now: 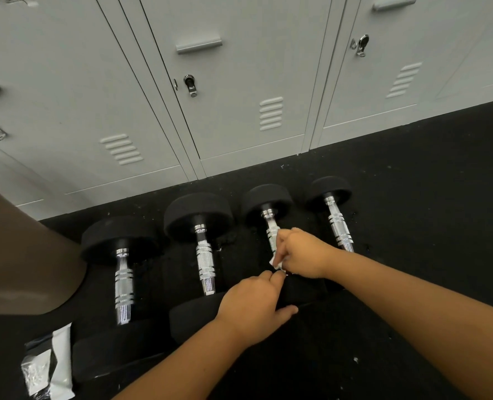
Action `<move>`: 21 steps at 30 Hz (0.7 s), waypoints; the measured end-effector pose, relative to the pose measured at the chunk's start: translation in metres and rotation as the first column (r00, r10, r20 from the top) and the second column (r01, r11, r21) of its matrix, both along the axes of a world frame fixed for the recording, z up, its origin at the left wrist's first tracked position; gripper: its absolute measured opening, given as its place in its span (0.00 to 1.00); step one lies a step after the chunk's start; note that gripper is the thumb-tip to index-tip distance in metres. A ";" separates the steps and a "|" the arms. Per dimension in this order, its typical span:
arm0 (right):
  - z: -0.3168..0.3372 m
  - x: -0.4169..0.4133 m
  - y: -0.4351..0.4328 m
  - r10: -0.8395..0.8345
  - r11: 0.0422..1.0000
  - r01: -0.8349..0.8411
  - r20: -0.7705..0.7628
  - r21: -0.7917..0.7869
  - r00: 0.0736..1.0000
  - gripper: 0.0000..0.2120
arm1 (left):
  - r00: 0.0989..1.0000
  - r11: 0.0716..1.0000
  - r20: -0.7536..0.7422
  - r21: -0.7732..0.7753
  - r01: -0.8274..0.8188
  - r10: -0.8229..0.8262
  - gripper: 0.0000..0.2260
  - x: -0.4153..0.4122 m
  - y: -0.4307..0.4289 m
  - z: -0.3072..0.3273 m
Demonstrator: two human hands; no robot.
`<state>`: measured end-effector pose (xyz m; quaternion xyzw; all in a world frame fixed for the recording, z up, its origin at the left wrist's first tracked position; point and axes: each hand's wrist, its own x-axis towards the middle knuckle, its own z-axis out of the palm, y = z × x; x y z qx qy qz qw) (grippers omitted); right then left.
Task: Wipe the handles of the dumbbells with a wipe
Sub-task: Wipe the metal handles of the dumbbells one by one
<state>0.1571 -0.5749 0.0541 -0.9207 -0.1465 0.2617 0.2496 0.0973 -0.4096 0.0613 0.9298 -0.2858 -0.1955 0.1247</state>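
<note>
Four dumbbells in a row on the black floor (412, 212), just in front of a bank of grey lockers (239, 82). Long axes roughly parallel, running away from the viewer: far heads pointing at the locker doors, near heads toward the person.

Third dumbbell (268, 202) from the left under work. Right hand (300, 252) clenched round the middle of its handle (271, 226), pinching a white wipe (277, 262) against the chrome. Only a crumpled corner of the wipe visible below the fingers. Left hand (251, 304) clasped over the near head of the same dumbbell, fingers curved over the top and thumb spread along the near face, apparently as a steadying hold. First dumbbell (123, 284), second dumbbell (204, 261) and fourth dumbbell (339, 226) touched by neither hand.

Handling, as judged:
- **Dumbbell:** heavy, rigid, and prone to roll sideways on round heads. Best braced at a head and left on the floor, not lifted.
- **Handle:** hard, knurled and ringed, so likely to snag thin tissue.
- **Wipe:** light, soft, easily torn or bunched. Best kept wrapped round the bar and drawn along the long axis, with some twisting to reach the underside.

Also in view: a black-and-white packet (49, 368) at lower left beside the first dumbbell, and a tan rounded object (23, 255) at the left edge, not identifiable.
</note>
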 end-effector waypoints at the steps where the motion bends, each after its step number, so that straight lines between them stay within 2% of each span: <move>1: 0.004 0.001 -0.001 0.030 0.999 -0.032 -0.077 -0.026 0.997 0.09 | 1.000 1.000 0.002 0.001 -0.002 0.002 0.30 0.000 0.000 0.000; 3: 0.011 0.007 -0.002 0.037 0.998 -0.046 -0.197 -0.038 0.980 0.08 | 1.000 1.000 0.014 0.003 -0.001 0.000 0.30 -0.001 0.000 0.000; 4: 0.014 0.013 0.000 -0.007 1.000 0.007 -0.199 0.001 0.980 0.07 | 1.000 1.000 0.021 0.002 0.000 0.000 0.29 -0.002 0.000 0.000; 6: 0.016 0.032 0.007 -0.144 0.984 0.148 -0.045 0.096 0.989 0.08 | 1.000 1.000 0.030 0.005 0.001 -0.001 0.28 -0.002 0.000 0.001; 8: 0.011 0.047 0.018 -0.146 0.989 0.139 0.200 0.046 0.969 0.11 | 1.000 1.000 0.028 0.011 0.004 -0.004 0.28 -0.002 0.000 0.002; 9: 0.007 0.051 0.022 -0.071 0.996 0.083 0.275 -0.031 0.959 0.13 | 1.000 1.000 0.027 0.012 0.007 -0.007 0.28 -0.002 0.000 0.003; 10: 0.003 0.052 0.026 0.073 0.987 -0.023 0.316 -0.158 0.946 0.14 | 1.000 1.000 0.026 0.011 0.007 -0.007 0.28 -0.002 0.000 0.003; 12: -0.005 0.047 0.028 0.419 0.851 -0.267 0.276 -0.453 0.865 0.12 | 1.000 1.000 0.017 0.010 0.001 -0.002 0.28 -0.001 -0.001 0.004; 14: -0.005 0.037 0.027 0.566 0.744 -0.370 0.230 -0.556 0.792 0.09 | 1.000 1.000 0.016 0.012 -0.002 0.002 0.27 -0.001 0.000 0.004; 17: 0.000 0.023 0.020 0.560 0.779 -0.446 0.169 -0.441 0.811 0.10 | 1.000 1.000 0.017 -0.017 -0.007 0.007 0.27 0.000 0.000 0.003; 19: 0.007 0.015 0.010 0.439 0.868 -0.409 0.052 -0.282 0.897 0.11 | 1.000 1.000 0.012 -0.025 -0.004 0.005 0.29 0.001 0.000 0.002; 21: 0.016 0.009 -0.003 0.275 0.952 -0.290 -0.135 -0.101 0.952 0.12 | 1.000 1.000 0.016 -0.016 0.000 0.000 0.30 0.001 0.000 0.002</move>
